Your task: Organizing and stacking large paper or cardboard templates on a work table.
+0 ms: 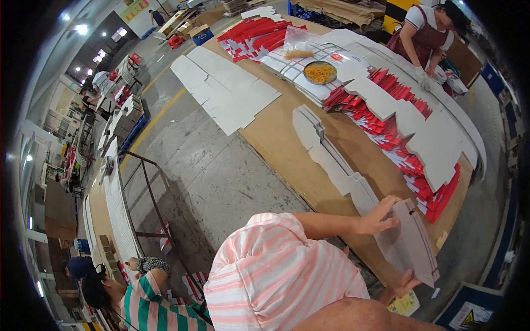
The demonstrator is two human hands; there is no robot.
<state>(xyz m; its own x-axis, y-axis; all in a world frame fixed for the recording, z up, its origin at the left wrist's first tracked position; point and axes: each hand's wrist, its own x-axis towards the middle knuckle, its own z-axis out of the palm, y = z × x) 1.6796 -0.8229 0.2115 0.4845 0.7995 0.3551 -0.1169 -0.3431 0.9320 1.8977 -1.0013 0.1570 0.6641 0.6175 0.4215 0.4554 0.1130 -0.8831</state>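
My left hand [381,216] is closed on the upper edge of a few grey-white die-cut cardboard sheets [409,243], its fingers curled over them. At their lower edge, my right hand [403,286] holds them with its fingertips; part of that hand is hidden. The sheets are tilted above the brown table top [276,144]. A long overlapping row of similar cut sheets [328,160] leads up to them from the far side. To the right lies a spread of red-and-white printed card pieces [386,129], with white sheets on top.
A round tin of yellow rubber bands [320,72] and a clear plastic bag [298,43] sit farther back. More white sheets [226,91] overhang the table's left edge. A gloved co-worker [428,38] works at the far right. Another person in green stripes [146,298] is at lower left.
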